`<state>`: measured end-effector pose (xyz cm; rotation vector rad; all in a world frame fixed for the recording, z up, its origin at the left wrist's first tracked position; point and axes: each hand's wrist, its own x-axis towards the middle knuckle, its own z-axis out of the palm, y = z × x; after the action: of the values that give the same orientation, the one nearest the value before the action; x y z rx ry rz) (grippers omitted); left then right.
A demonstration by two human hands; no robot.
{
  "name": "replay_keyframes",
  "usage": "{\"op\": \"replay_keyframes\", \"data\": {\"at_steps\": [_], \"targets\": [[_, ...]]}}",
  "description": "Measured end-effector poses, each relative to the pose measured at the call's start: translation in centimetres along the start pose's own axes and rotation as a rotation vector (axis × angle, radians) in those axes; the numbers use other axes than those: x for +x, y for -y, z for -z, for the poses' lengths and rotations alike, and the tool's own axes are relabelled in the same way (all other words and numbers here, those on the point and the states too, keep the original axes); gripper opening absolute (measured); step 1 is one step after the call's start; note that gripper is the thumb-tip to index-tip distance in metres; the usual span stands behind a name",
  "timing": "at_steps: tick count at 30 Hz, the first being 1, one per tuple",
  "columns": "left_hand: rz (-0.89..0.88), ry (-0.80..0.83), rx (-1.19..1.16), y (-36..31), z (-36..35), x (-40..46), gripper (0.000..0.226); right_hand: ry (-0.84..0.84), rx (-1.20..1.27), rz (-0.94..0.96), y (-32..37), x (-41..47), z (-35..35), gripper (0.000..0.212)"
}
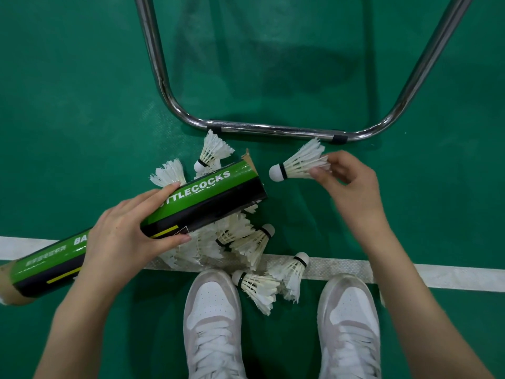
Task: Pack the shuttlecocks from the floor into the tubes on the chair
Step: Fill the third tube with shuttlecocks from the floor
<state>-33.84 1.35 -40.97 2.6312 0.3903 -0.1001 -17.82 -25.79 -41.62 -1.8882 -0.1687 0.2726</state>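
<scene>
Left hand grips glossy green-black cardboard tube, tilted, open end rightward | pile of white feathered shuttlecocks on green floor under tube, across textured white line | right hand pinches shuttlecock by feathers, cork just beside tube mouth | chrome chair frame beyond; shoes near.

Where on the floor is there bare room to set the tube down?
Bare green floor lies left of the chair frame, and more right of the right hand. The middle, under the tube, is crowded with loose shuttlecocks, down to the shoes.
</scene>
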Motion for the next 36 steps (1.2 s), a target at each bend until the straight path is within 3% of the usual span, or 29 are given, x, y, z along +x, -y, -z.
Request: {"op": "replay_keyframes", "data": {"at_steps": [10,15,22,36], "targets": [[-0.06,0.006,0.035,-1.1,-0.3,0.2,0.08,0.238,0.195,-0.133,2.4,-4.5,-2.6,0.018],[-0.07,0.005,0.045,-1.6,-0.2,0.1,0.083,0.233,0.112,-0.155,2.0,-4.9,-3.5,0.03],[-0.078,0.002,0.04,-1.7,-0.2,0.1,0.082,0.176,0.134,-0.137,2.1,-4.5,-3.6,0.024],[-0.087,-0.01,0.037,-1.1,-0.1,-0.2,0.08,0.343,0.192,-0.155,2.9,-4.4,-3.7,0.026]]}}
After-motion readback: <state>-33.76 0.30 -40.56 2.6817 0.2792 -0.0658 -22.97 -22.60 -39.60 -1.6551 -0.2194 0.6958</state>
